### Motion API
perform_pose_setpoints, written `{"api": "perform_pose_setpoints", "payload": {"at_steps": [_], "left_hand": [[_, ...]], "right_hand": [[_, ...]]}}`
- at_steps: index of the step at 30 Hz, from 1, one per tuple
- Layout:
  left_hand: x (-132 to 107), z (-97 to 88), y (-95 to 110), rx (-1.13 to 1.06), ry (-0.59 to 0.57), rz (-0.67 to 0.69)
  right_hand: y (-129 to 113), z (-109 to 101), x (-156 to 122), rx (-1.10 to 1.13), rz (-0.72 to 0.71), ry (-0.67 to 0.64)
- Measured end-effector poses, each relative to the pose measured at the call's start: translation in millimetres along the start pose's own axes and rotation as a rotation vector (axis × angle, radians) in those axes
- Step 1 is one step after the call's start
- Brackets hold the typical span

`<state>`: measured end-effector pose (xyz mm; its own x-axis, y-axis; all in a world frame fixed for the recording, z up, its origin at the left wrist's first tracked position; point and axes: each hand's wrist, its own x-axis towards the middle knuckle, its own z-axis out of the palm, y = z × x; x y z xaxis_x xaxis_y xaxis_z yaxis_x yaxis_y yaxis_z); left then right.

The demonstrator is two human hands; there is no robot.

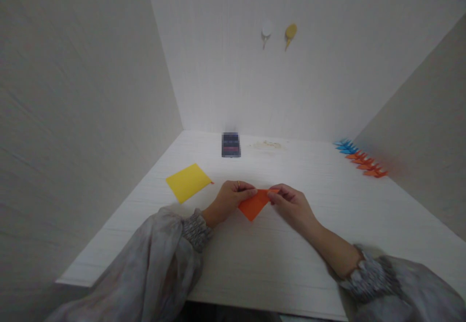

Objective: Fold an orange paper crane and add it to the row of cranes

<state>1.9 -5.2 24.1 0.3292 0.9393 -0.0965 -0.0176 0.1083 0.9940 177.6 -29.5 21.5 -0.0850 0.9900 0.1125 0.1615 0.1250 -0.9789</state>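
An orange sheet of origami paper [254, 206], folded so that a point faces me, is held up over the white table between my two hands. My left hand [233, 197] pinches its upper left edge between thumb and fingers; a ring shows on one finger. At the upper right corner, my right hand [290, 201] grips the same paper, thumb in front and fingers curled behind. Layers behind the front face are hidden. To the left of my left hand lies yellow paper [188, 182], flat on the table, with a small orange tip showing at its right corner.
Along the right wall stands a row of several folded paper figures, blue ones [345, 146] behind orange ones [366, 163]. A dark, blurred rectangular object [231, 145] rests near the back wall. Two hooks, one white [267, 30] and one yellow [291, 32], are on that wall.
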Motion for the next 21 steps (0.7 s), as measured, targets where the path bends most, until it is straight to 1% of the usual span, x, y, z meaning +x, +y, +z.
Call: {"api": "perform_pose_setpoints", "payload": {"at_steps": [3,6,12,17,21], "left_hand": [[-1.1,2.1,0.0,-0.004,-0.032,-0.015],[-2.5,3.6,0.7,0.007,-0.066,-0.015],[-4.0,4.8,0.7,0.029,-0.147,-0.003],[-3.1,4.3,-1.9,0.047,-0.142,0.000],[-3.4,4.5,-2.5,0.031,-0.137,-0.005]], "right_hand": [[3.1,1.4,-0.4,0.026,0.028,-0.043],[5.2,1.6,-1.2,0.065,0.023,-0.057],[7.7,3.5,-0.6,0.038,0.056,-0.016],[3.0,4.9,-2.7,0.018,0.071,-0.008],[2.9,6.0,-4.4,0.074,0.070,0.008]]}}
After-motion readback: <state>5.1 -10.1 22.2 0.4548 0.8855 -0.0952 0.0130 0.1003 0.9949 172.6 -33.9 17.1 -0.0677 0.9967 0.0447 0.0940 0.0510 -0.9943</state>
